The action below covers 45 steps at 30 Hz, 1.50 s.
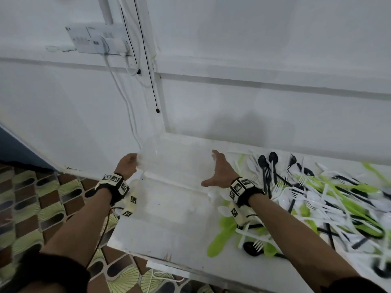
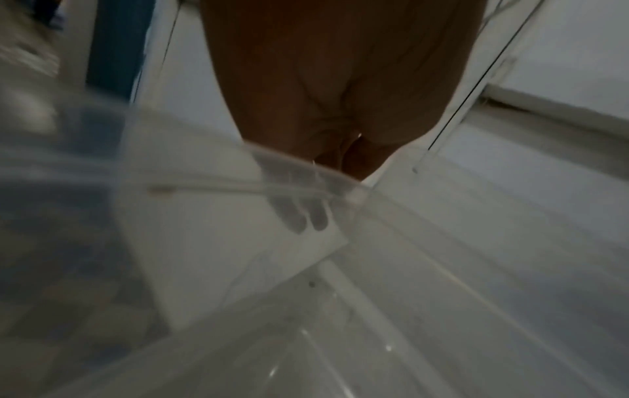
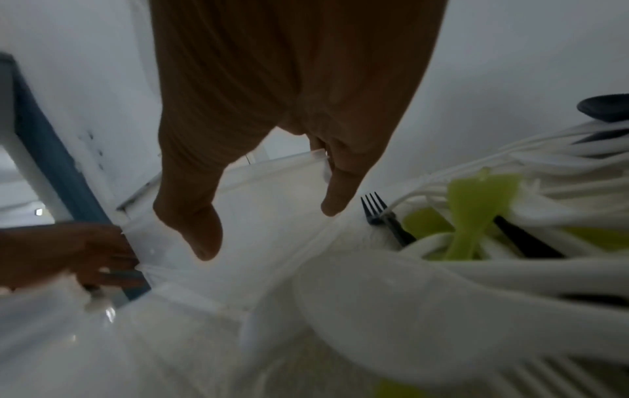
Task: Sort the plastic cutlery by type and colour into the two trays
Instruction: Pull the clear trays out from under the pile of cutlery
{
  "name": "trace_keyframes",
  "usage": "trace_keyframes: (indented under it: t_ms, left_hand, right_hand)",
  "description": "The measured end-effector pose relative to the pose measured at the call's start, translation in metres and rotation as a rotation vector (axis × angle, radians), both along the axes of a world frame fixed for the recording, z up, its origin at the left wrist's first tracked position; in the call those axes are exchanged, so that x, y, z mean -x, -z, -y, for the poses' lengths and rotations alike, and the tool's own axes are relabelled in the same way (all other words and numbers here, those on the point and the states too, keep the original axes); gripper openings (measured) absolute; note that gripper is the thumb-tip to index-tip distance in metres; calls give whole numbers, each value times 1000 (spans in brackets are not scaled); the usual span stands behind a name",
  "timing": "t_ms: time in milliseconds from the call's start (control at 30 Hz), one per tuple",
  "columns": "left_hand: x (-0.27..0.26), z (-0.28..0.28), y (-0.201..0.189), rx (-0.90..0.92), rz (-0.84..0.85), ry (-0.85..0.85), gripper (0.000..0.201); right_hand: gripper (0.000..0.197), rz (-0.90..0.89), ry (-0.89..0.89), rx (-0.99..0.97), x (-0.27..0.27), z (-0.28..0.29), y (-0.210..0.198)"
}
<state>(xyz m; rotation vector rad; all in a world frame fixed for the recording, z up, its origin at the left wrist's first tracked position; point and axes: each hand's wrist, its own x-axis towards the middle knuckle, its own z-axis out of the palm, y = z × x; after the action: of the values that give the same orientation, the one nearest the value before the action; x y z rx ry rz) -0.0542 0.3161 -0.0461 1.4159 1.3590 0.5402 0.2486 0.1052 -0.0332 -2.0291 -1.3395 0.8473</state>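
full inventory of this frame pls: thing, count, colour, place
tray: one seen, clear, far left of table, held at both ends
table: one, white, against wall
cutlery pile: many forks, spoons, knives; white, black, lime green; right half of table
black spoons: two, far edge of pile
socket panel: one, white, on wall, cables hanging
floor: patterned tiles, left of table
left hand: grips tray's left end, fingers inside the wall
right hand: fingers curled over tray's right end, thumb spread

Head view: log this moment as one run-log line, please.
left hand grips clear tray at left rim | right hand holds right rim | cutlery pile unsorted on table | nothing sorted yet
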Motion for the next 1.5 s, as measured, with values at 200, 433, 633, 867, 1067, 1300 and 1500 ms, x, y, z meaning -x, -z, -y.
trace_keyframes:
  t_ms: [200, 433, 633, 867, 1067, 1300, 1500]
  left_hand:
    - [-2, -4, 2, 258, 36, -57, 40]
    - [-16, -12, 5, 185, -50, -53, 36]
    - [-13, -9, 15, -23, -223, 73, 34]
    - [-11, -3, 20, 30, -240, 140, 50]
    - [-16, 5, 7, -4, -299, 234, 54]
    - [-47, 48, -23, -618, -468, 430, 55]
    - [-110, 113, -42, -775, -229, 663, 34]
  right_hand:
    - [141, 140, -67, 92, 7, 0, 10]
    - [136, 169, -82, 150, 15, 0, 9]
    - [137, 138, -72, 133, 7, 0, 9]
    - [131, 110, -82, 110, -4, 6, 14]
    - [118, 113, -63, 58, -7, 19, 10]
    - [31, 137, 144, -274, -34, 86, 1]
    - [24, 261, 177, -206, -52, 138, 4]
